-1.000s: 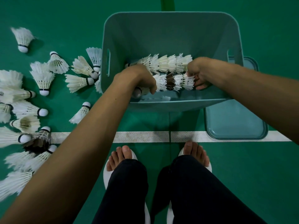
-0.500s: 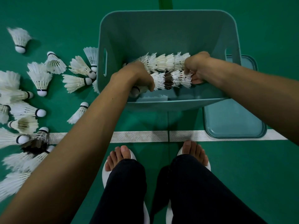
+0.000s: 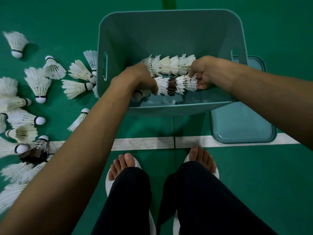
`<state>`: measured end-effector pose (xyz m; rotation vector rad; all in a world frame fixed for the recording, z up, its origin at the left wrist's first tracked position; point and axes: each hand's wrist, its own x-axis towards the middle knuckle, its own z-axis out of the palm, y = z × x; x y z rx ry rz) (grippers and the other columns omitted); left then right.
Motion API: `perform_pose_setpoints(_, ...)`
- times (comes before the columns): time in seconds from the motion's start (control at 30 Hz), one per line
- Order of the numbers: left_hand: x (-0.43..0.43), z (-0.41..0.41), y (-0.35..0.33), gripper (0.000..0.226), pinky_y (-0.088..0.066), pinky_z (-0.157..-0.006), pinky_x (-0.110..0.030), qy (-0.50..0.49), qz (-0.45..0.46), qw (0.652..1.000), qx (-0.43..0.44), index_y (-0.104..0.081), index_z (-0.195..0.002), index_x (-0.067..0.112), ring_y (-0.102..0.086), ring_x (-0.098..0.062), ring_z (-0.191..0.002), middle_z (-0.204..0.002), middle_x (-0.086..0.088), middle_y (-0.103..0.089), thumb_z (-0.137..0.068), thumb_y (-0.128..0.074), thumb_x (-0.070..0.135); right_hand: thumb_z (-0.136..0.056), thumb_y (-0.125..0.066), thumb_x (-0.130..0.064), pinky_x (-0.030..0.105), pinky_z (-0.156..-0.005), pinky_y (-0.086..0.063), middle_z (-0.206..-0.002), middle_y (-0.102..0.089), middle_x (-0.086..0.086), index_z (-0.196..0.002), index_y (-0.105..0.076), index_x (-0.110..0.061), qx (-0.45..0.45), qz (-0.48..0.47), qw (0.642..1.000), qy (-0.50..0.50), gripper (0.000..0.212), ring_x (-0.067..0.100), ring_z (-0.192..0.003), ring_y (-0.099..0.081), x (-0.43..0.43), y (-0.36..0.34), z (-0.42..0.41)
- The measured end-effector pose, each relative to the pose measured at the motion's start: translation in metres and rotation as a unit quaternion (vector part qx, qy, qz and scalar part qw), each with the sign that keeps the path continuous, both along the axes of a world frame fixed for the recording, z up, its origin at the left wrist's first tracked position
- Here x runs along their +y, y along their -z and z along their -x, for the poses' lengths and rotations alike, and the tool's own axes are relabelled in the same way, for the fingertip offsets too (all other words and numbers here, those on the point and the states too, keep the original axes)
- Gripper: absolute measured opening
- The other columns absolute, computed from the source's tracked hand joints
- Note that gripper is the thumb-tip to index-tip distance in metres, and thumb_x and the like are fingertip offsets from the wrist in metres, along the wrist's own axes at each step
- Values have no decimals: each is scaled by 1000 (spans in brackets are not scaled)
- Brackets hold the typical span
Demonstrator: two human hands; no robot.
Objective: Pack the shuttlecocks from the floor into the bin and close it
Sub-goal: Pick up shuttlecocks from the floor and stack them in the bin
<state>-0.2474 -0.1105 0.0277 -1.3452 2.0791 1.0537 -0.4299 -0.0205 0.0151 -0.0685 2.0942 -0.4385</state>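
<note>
A teal plastic bin (image 3: 171, 19) stands open on the green floor in front of me. Inside it my left hand (image 3: 137, 80) grips the cork end of a nested row of white shuttlecocks (image 3: 176, 83), one of them dark. My right hand (image 3: 203, 72) grips the feathered end of the same row. A second nested row (image 3: 171, 64) lies just behind it, between my hands. The bin's teal lid (image 3: 240, 126) lies flat on the floor to the right, partly under the bin. Several loose shuttlecocks (image 3: 39, 85) lie scattered on the floor to the left.
A white court line (image 3: 144, 143) crosses the floor just ahead of my feet (image 3: 125, 165) in white sandals. My knees in dark trousers fill the lower middle. Handle slots pierce the bin's left wall (image 3: 105, 65) and right wall.
Both hands, still gripping the near row, have drawn slightly further apart inside the bin. The loose shuttlecocks and the lid have stayed put.
</note>
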Motion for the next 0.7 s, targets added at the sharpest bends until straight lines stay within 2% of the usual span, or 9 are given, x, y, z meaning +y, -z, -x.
perform_pose_setpoints(0.1,0,-1,-3,46,-59,-60,-32,-2,-3,1000,-3,-70,-106,11,-69,-23,-63,-94,-8,-72,-72,-90,33,-98,-57,-12,31,-54,-50,-95,-70,6,-109,-58,-12,-3,17,1000,-4,10,20,-66,-64,2,-9,-2)
perform_pose_setpoints(0.2,0,-5,-13,45,-53,-54,-29,-9,-5,1000,3,-71,-109,8,-65,-22,-61,-90,-9,-71,-76,-89,33,-95,-65,-21,37,-66,-55,-90,-64,14,-108,-52,-8,67,45,994,-69,23,26,-75,-64,4,-22,2)
perform_pose_setpoints(0.27,1,-6,-21,41,-54,-58,-31,-28,-5,999,36,-73,-105,7,-64,-20,-63,-91,-10,-73,-79,-88,35,-92,-68,-22,34,-63,-54,-83,-60,8,-101,-57,-4,140,79,981,-113,23,22,-73,-61,9,-36,3)
perform_pose_setpoints(0.37,4,2,-33,44,-57,-72,-34,-95,-19,984,149,-74,-101,8,-63,-17,-69,-91,-5,-72,-80,-84,46,-84,-73,-25,35,-64,-56,-79,-64,4,-89,-65,-5,256,135,942,-171,22,20,-71,-62,14,-59,0)
perform_pose_setpoints(0.43,8,12,-37,54,-56,-69,-33,-157,-70,957,233,-73,-108,6,-65,-17,-75,-101,-8,-74,-85,-76,55,-78,-76,-23,43,-75,-61,-81,-70,6,-92,-71,1,207,221,935,-183,28,18,-72,-66,14,-71,-7)
perform_pose_setpoints(0.5,12,23,-39,65,-55,-73,-34,-220,-132,919,299,-69,-120,4,-71,-19,-82,-110,-12,-75,-90,-66,61,-81,-74,-15,39,-77,-60,-81,-72,6,-88,-73,-2,81,294,931,-202,15,15,-75,-67,13,-81,-17)
perform_pose_setpoints(0.57,13,28,-41,61,-57,-74,-36,-254,-166,889,342,-68,-118,2,-74,-23,-83,-102,-11,-77,-98,-56,58,-83,-70,-10,37,-76,-54,-79,-69,4,-78,-72,-11,2,338,914,-224,5,14,-77,-64,13,-85,-23)
perform_pose_setpoints(0.63,12,27,-41,57,-60,-77,-41,-259,-155,887,350,-71,-112,3,-76,-30,-85,-97,-12,-79,-101,-53,55,-79,-74,-11,38,-75,-49,-80,-71,11,-74,-74,-12,-8,367,898,-242,5,18,-77,-63,12,-85,-24)
perform_pose_setpoints(0.7,9,23,-40,59,-60,-82,-42,-241,-129,904,330,-72,-110,6,-77,-25,-83,-94,-10,-80,-99,-52,60,-78,-80,-12,41,-76,-51,-91,-73,25,-87,-75,1,1,357,895,-268,17,23,-79,-64,11,-86,-25)
